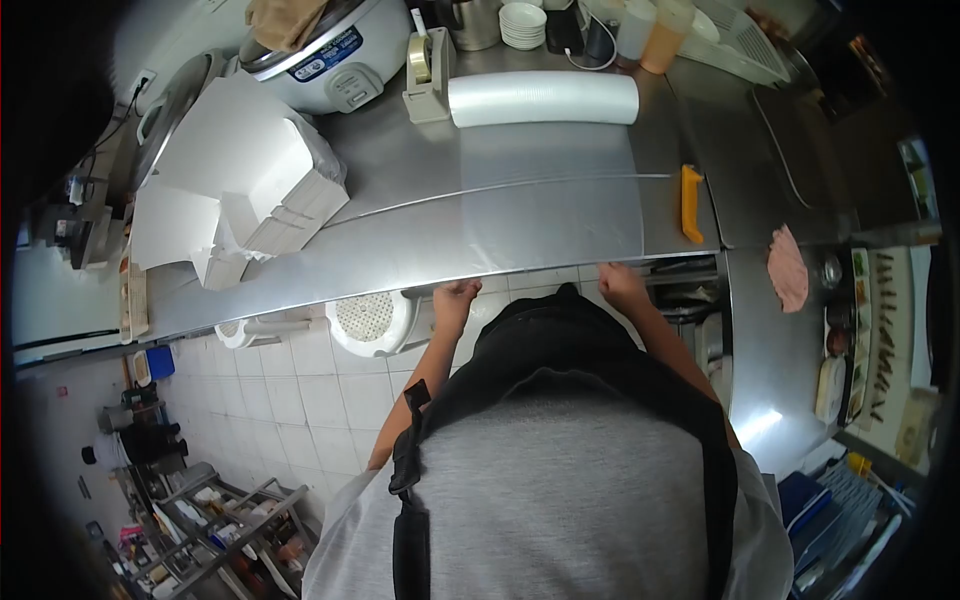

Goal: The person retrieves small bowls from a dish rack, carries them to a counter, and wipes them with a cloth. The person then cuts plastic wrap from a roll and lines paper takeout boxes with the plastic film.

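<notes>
A wide roll of clear plastic film [545, 98] lies across the steel counter. From it a flat sheet of plastic film [550, 215] runs over the counter to the front edge. My left hand [458, 292] is closed at that edge, by the sheet's left corner. My right hand [622, 284] is closed likewise near the right corner. Both seem to pinch the film's end, though the fingertips are partly hidden by the edge. A yellow-orange cutter [690, 205] lies on the counter to the right of the sheet.
White folded cardboard boxes [250, 180] are stacked at the left. A tape dispenser [428, 78], a rice cooker [345, 65], small white bowls [522, 25] and sauce bottles [665, 35] line the back. A pink cloth [788, 268] lies at right. A white stool [372, 320] stands below the counter.
</notes>
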